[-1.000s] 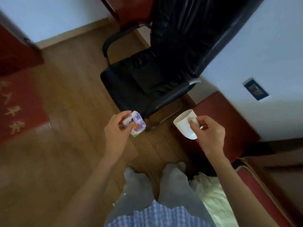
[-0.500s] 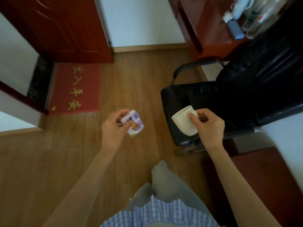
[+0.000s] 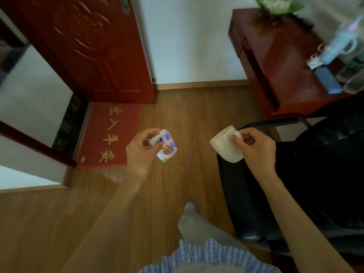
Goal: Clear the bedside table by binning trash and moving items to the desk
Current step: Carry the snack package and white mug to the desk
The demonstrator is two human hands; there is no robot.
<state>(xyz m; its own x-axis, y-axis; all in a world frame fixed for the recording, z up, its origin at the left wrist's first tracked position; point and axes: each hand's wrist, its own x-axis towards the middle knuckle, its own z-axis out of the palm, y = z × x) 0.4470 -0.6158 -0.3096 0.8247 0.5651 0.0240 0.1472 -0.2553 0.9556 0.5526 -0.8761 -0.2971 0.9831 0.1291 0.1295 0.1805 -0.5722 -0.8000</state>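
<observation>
Having just turned from the chair toward the tabletop [image 3: 291,62] ahead, she is carrying both items there, left hand [image 3: 139,152] pinching the crumpled carton [image 3: 166,147], right hand [image 3: 254,147] gripping the white cup [image 3: 224,145].

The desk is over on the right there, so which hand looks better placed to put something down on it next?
Probably the right hand. It holds the white mug and is on the same side as the desk, beside the black chair. The left hand grips a crumpled carton, farther from the desk.
</observation>
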